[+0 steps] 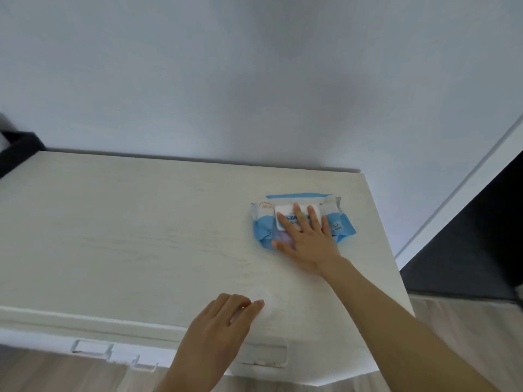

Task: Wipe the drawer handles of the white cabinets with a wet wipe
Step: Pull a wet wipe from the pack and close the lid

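Note:
A blue and white pack of wet wipes (342, 224) lies on top of the white cabinet (127, 236), toward its right back corner. My right hand (305, 239) lies flat on the pack with straight, spread fingers, over its white lid (283, 210). My left hand (223, 329) hovers over the cabinet's front edge, fingers loosely curled, and I cannot make out a wipe in it. Below the front edge, drawer handles (93, 349) show on the cabinet's face, one at the left and one (266, 355) partly hidden behind my left hand.
A plain white wall (254, 80) rises behind the cabinet. A dark object (17, 148) stands at the cabinet's far left. At the right are a white door frame (464, 176) and a dark panel (481, 236), with wooden floor (467, 335) below.

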A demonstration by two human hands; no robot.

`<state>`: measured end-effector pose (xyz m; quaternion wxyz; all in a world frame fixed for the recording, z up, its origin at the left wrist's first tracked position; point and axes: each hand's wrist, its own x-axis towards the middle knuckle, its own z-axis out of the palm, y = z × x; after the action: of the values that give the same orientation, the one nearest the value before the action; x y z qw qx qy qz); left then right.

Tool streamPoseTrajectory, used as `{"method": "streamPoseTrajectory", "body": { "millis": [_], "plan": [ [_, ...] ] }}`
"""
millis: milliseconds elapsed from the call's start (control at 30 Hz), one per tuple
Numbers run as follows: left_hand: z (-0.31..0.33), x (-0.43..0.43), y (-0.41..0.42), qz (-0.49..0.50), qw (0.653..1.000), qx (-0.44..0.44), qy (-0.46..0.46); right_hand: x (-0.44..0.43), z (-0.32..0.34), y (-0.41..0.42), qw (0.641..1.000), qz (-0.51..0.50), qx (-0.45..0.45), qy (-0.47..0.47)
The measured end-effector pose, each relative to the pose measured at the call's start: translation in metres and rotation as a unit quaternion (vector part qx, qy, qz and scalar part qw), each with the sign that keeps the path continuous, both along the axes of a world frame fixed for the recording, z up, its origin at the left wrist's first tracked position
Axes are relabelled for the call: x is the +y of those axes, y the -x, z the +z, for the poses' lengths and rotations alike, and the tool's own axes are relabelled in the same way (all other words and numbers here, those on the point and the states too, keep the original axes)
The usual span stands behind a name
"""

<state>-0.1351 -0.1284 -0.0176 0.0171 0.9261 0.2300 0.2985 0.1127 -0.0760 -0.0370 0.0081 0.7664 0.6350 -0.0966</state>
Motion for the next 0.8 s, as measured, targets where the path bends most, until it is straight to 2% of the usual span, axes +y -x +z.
{"method": "streamPoseTrajectory", "body": {
  "millis": [233,467,533,600,667,733,800],
  "plan": [
    [0.000,0.014,0.002,0.001,1.000,-0.007,0.008,0.005,-0.012,0.022,0.996,-0.083,-0.005,-0.034],
    [-0.002,0.025,0.018,-0.051,0.999,0.004,0.002,-0.007,-0.001,0.026,0.995,-0.095,0.011,-0.013],
    [-0.001,0.026,0.024,-0.067,0.998,0.000,0.012,-0.016,0.013,0.032,0.996,-0.071,0.014,-0.047],
    [0.000,0.027,0.029,-0.077,0.996,-0.013,0.031,-0.037,0.028,0.048,0.985,-0.040,0.096,-0.138],
    [-0.001,0.024,0.032,-0.081,0.996,-0.029,0.039,-0.067,0.041,0.074,0.954,-0.026,0.219,-0.201],
    [0.000,0.019,0.034,-0.092,0.993,-0.052,0.047,-0.101,0.049,0.105,0.933,-0.012,0.290,-0.213],
    [0.003,0.010,0.037,-0.095,0.990,-0.081,0.063,-0.125,0.051,0.131,0.929,0.005,0.319,-0.187]
  ]
}}
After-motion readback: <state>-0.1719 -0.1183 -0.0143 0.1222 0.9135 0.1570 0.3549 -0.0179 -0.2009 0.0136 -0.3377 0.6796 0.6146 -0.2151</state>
